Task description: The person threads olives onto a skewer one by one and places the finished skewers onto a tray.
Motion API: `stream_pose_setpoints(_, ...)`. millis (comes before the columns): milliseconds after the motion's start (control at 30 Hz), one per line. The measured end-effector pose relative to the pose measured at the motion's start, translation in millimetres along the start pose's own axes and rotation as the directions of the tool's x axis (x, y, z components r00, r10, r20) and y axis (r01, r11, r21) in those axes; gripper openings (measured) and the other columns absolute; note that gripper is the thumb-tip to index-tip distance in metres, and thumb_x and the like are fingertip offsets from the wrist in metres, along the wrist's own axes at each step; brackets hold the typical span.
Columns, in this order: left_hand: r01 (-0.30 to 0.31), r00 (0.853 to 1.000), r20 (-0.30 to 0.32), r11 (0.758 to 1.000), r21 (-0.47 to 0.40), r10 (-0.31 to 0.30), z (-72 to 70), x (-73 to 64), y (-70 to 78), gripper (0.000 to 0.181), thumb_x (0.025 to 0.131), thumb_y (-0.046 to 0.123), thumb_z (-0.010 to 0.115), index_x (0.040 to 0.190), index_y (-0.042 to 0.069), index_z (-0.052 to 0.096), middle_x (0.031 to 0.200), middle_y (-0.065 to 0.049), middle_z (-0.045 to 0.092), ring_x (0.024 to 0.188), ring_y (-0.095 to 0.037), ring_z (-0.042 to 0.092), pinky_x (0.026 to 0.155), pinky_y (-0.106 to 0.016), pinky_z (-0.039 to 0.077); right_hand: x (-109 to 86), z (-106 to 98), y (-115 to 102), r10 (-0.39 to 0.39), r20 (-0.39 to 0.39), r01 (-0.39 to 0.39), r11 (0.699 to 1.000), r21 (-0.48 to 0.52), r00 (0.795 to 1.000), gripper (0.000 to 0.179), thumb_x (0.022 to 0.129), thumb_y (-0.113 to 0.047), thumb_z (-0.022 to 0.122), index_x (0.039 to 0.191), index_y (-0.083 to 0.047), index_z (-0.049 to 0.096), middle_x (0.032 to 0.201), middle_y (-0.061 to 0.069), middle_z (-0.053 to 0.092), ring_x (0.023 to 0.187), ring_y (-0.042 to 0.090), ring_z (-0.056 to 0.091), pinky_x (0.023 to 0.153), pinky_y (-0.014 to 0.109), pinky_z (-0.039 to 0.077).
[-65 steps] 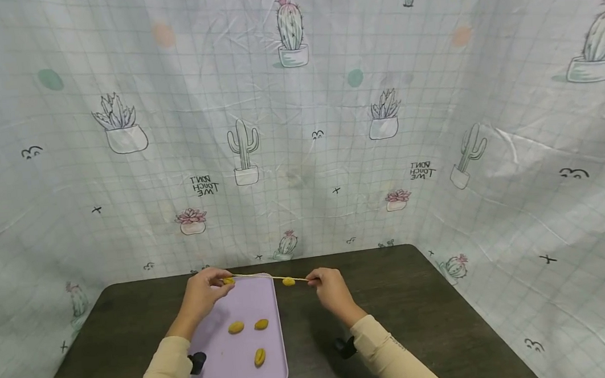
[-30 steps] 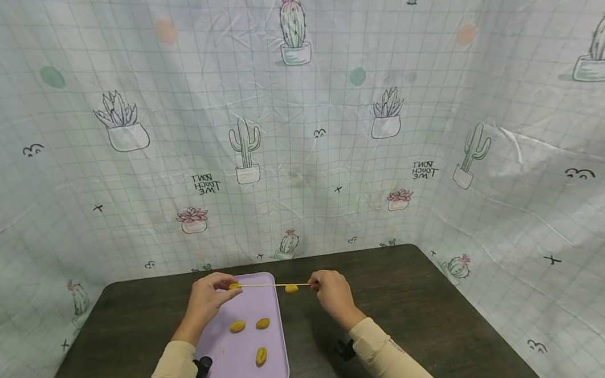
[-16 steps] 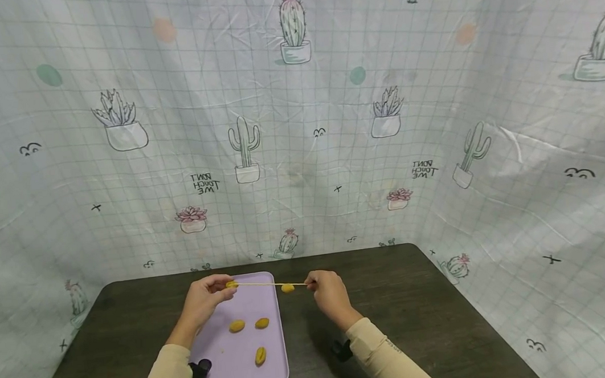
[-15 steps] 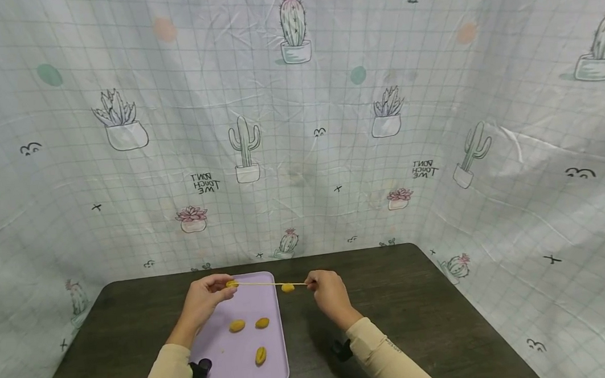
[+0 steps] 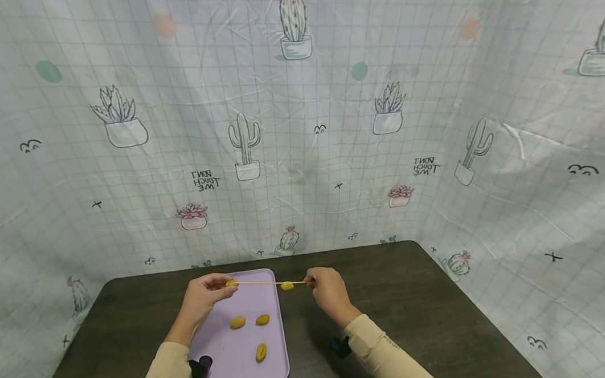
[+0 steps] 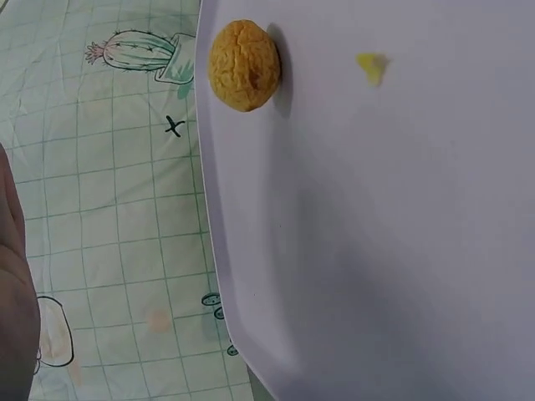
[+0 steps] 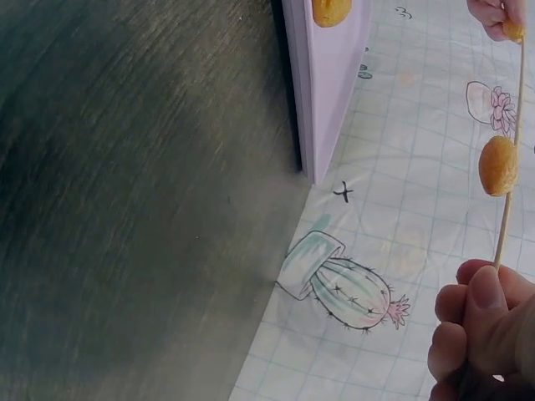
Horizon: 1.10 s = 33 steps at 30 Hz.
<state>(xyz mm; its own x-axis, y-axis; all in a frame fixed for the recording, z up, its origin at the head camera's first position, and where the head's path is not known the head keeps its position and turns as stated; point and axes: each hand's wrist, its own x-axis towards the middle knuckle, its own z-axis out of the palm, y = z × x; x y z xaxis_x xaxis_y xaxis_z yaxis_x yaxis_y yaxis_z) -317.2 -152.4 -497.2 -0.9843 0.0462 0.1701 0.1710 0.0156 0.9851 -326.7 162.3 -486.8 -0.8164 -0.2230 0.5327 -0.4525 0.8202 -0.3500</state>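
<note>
My right hand (image 5: pixel 330 293) grips one end of a thin wooden skewer (image 5: pixel 261 282), thumb and fingers curled round it, as the right wrist view shows close up. A wrinkled golden-yellow oval piece (image 7: pixel 499 166) sits on the skewer a little beyond those fingers. At the skewer's other end, my left hand (image 5: pixel 202 301) pinches a second yellow piece (image 5: pixel 231 283) between fingers and thumb. Both hands hold the skewer nearly level above the table and the tray. Only an edge of the left hand (image 6: pixel 15 292) enters the left wrist view.
A lilac tray (image 5: pixel 230 375) lies on the dark wooden table (image 5: pixel 412 320), under the left hand. Three similar oval pieces (image 5: pixel 237 322) rest in it, with a small yellow crumb (image 6: pixel 373 67). A cactus-print curtain (image 5: pixel 301 155) hangs behind and at both sides.
The skewer, earlier sloping slightly down to the right, now lies nearly level. Both hands keep their hold and have barely shifted.
</note>
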Motion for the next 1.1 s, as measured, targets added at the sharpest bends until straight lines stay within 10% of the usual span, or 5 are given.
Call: stream_pose_setpoints(1100,-0.026,0.999,0.032,0.986,0.167,0.021,7.1,-2.1,15.7,0.024,0.082,0.011,0.086,0.101,0.0,0.077,0.087,-0.006,0.076,0.078,-0.015,0.068,0.068,-0.028,0.055,-2.8,4,-7,-0.009,-0.025,0.009,1.0,-0.015,1.0,0.03,0.077,0.016,0.071,0.076,-0.014,0.074,0.076,-0.002,0.072,0.068,0.018,0.067,0.056,0.032,0.053)
